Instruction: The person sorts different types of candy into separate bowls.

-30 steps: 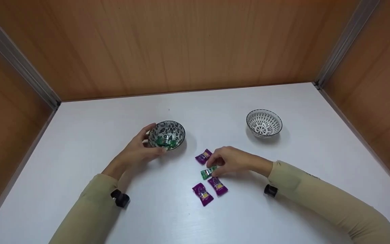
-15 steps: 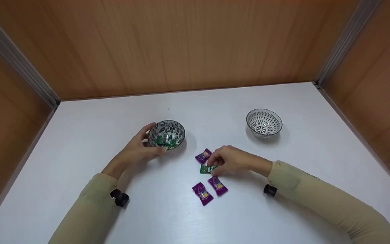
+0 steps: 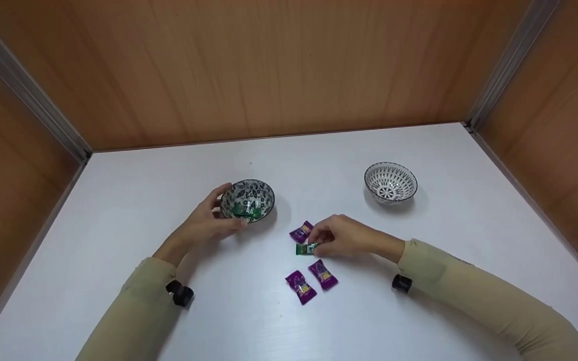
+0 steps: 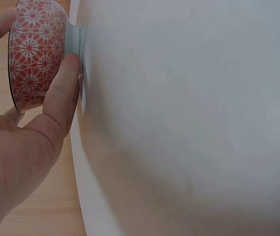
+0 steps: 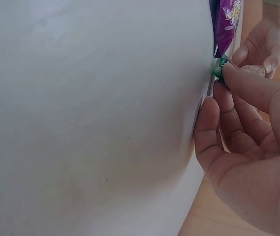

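Observation:
On the left of the head view, my left hand (image 3: 198,226) grips a small patterned bowl (image 3: 252,188) by its side, thumb at the near rim. The left wrist view shows the bowl's red outside with white flowers (image 4: 36,54). Green-wrapped candies (image 3: 246,210) lie inside it. My right hand (image 3: 345,235) pinches another green-wrapped candy (image 3: 304,249) between thumb and fingers at the tabletop; the fingers cover its right end. Purple-wrapped candies lie around that hand: one just beyond it (image 3: 301,232), two nearer the front, a right one (image 3: 323,275) and a left one (image 3: 300,287).
A white bowl with dark dashes (image 3: 391,181) stands at the back right, with no candy visible inside. The white tabletop (image 3: 219,321) is bounded by wooden panels (image 3: 279,65) at the back and both sides. Black wrist cameras (image 3: 182,296) sit on both sleeves.
The green candy in my right hand has turned from slanted to nearly level and shifted slightly away from the front purple candies. My left hand and the bowl stay in place.

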Motion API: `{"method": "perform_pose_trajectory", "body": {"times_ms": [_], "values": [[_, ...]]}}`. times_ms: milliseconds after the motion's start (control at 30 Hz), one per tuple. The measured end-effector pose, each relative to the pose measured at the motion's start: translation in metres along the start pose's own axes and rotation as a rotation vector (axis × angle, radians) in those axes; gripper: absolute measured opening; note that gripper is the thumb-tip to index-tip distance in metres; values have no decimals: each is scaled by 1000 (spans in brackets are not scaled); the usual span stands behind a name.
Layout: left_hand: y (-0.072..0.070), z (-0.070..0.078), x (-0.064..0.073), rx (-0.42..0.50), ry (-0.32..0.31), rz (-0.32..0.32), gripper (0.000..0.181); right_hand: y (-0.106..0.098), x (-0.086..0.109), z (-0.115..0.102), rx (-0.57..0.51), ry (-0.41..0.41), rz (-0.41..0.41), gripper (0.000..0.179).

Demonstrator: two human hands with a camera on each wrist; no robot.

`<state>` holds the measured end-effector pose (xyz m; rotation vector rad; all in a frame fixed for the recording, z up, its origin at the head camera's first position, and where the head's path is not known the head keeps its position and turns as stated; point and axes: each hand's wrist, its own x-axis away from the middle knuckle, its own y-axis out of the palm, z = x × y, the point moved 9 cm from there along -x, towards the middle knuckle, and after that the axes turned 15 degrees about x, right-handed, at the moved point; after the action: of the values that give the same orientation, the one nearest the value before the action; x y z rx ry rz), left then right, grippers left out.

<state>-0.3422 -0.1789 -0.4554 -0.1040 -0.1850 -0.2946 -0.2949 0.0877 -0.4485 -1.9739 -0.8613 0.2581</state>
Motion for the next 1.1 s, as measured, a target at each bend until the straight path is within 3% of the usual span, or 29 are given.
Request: {"method": "perform_pose_trajectory", "body": {"times_ms": [267,533,733,1100], "values": [[0,1,0,-3,6,4,109,-4,-3,1,-16,9,1,14],[0,0,1,-13,7,3,110,-23,-9,-15,-25,-19,36,12],[-1,2,2,2,12,7,109,-37,-17,-25,-121,-21,53,14],[1,1,0,13,13,-5,107,-54,-42,-20,-279,83,111,20]]}}
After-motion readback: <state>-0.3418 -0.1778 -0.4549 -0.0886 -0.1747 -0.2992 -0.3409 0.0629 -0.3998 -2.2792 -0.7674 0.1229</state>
